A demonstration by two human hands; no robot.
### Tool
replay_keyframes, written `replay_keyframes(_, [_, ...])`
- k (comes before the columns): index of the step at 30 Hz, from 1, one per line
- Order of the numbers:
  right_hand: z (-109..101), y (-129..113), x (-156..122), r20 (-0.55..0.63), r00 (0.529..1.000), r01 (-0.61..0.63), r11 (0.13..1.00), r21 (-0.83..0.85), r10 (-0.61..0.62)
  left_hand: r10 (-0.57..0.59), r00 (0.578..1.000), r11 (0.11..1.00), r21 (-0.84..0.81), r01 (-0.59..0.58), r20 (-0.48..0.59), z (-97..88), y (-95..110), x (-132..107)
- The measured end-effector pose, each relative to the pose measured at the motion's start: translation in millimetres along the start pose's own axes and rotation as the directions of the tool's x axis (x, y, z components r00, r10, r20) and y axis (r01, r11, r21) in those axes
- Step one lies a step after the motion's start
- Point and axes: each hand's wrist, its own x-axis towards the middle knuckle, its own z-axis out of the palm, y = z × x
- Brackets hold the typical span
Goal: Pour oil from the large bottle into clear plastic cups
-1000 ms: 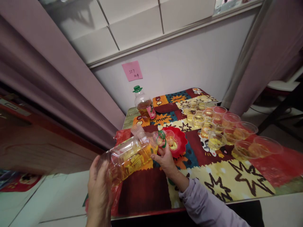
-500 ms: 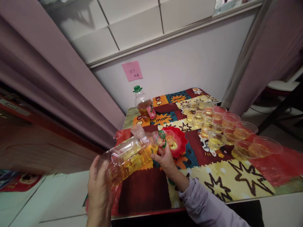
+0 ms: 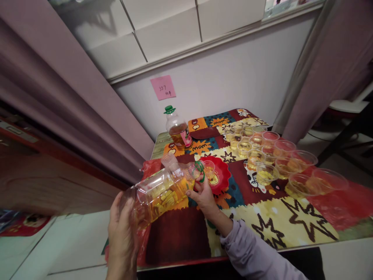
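A clear plastic bottle [image 3: 154, 194] with yellow liquid lies tilted in the air, its mouth and green neck ring pointing right. My left hand [image 3: 124, 221] is closed around its base end. Near the neck, my right hand [image 3: 204, 194] grips the bottle from below, with some fingers hidden behind it. Right at the bottle's mouth is a clear plastic cup [image 3: 210, 168], over a red scalloped plate [image 3: 223, 177]. Whether the mouth touches the cup's rim I cannot tell. Behind the bottle stands an upside-down-looking stack of clear cups [image 3: 169, 160], partly covered.
A second bottle [image 3: 178, 134] with a green cap and amber liquid stands at the table's back left. Several clear cups [image 3: 266, 174] holding yellow liquid crowd the right side. A patterned cloth [image 3: 180, 237] covers the table, with red plastic film [image 3: 344, 206] at its right end.
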Motion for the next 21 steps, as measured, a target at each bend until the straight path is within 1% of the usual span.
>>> replay_keyframes(6, [1.3, -2.6, -1.2, 0.015, 1.000, 0.000, 1.000, -0.001, 0.000, -0.011, 1.000, 1.000, 0.011, 0.011, 0.017, 1.6, 1.0, -1.7])
replay_keyframes(10, [2.0, -4.5, -2.7, 0.010, 1.000, 0.015, 1.000, -0.018, -0.015, -0.013, 1.000, 0.999, -0.032, 0.013, -0.004, 0.4, -6.4, 1.7])
replay_keyframes(13, [2.8, -6.6, -5.4, 0.002, 1.000, 0.026, 0.997, -0.074, -0.026, -0.045, 0.999, 0.995, -0.083, 0.047, 0.026, -6.3, -20.2, 9.6])
replay_keyframes(17, [6.7, -16.2, -13.1, -0.013, 0.999, 0.047, 0.973, -0.224, -0.051, -0.109, 0.992, 0.982, -0.148, 0.118, 0.064, -19.7, -44.1, 23.3])
replay_keyframes(19, [10.9, -24.0, -17.8, -0.007, 0.996, 0.079, 0.944, -0.322, -0.086, -0.120, 0.989, 0.972, -0.190, 0.135, 0.091, -23.9, -56.5, 28.2])
replay_keyframes(21, [16.6, -33.4, -22.3, -0.012, 0.988, 0.136, 0.889, -0.438, -0.157, -0.124, 0.982, 0.962, -0.225, 0.154, 0.142, -25.0, -69.1, 29.8])
